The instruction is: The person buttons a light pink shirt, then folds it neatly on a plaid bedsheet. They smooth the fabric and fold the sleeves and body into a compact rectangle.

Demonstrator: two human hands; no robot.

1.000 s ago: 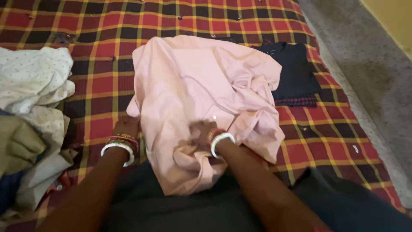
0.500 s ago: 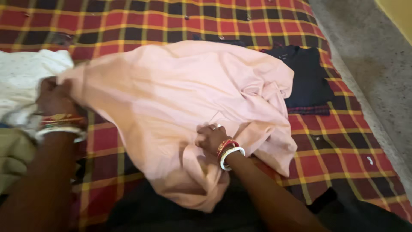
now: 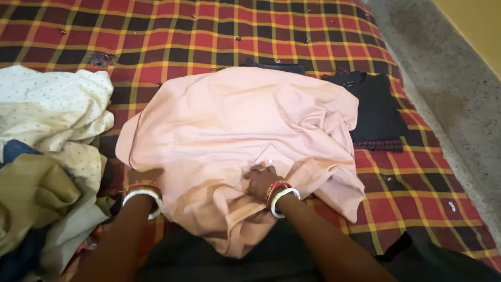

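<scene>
Just ahead of both grips, the pink shirt (image 3: pixel 235 141) spreads sideways on the bed (image 3: pixel 261 31); right hand (image 3: pixel 261 180) pinches its button edge, left hand (image 3: pixel 138 175) is tucked under its hem, hold unseen.

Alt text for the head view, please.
A pink shirt lies spread on a red plaid blanket; the right hand presses its near edge, and the left hand is tucked under its left edge. Heaped clothes lie left, a dark garment right.

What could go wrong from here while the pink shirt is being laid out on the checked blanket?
1. The pink shirt lies bunched at the right hand, so creases may get pressed in.
2. Its far edge overlaps the dark folded garment; pulling might drag that out of shape.
3. The left hand is partly hidden under the cloth near the clothes pile, which could snag.
</scene>
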